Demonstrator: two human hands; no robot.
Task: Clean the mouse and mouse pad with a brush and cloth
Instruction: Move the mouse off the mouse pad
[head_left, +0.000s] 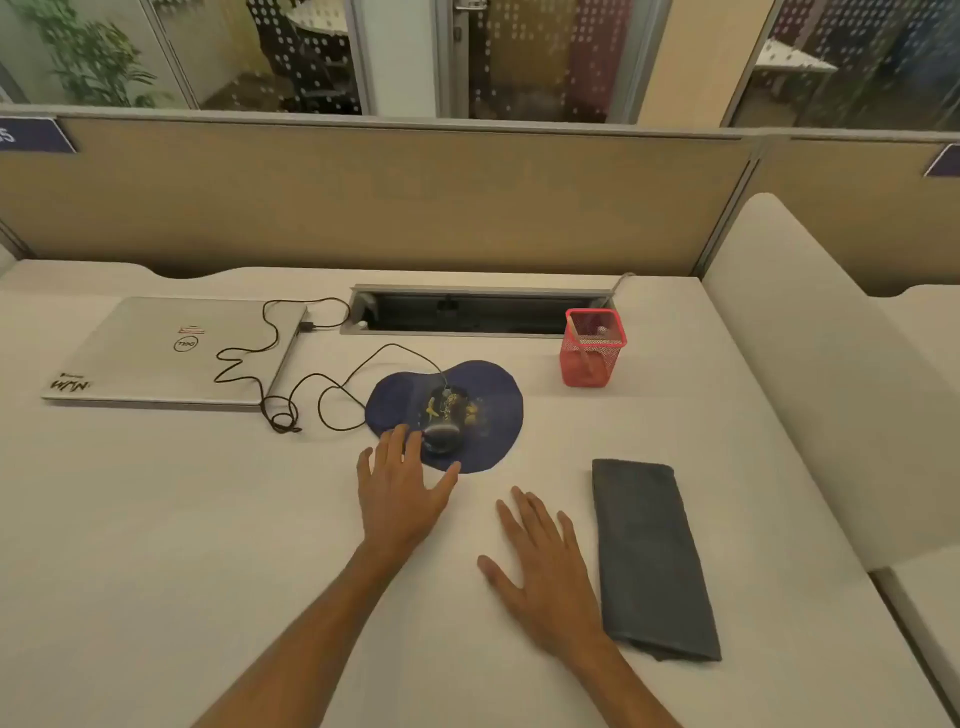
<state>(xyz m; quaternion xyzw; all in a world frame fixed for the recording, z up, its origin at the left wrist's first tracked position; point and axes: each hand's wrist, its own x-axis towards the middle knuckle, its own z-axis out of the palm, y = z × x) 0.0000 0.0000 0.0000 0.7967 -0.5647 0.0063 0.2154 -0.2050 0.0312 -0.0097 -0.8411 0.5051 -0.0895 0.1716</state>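
A black wired mouse sits on a dark blue mouse pad in the middle of the desk, with yellowish crumbs scattered over both. My left hand lies flat with fingers spread, its fingertips at the pad's near-left edge beside the mouse. Lower and to the right, my right hand rests flat on the desk, between the pad and a folded grey cloth. A red mesh cup behind the pad on the right holds a brush handle.
A closed silver laptop lies at the back left, and the mouse cable loops across it and the desk. A cable slot opens along the back. A beige partition stands behind, and a white divider bounds the right side.
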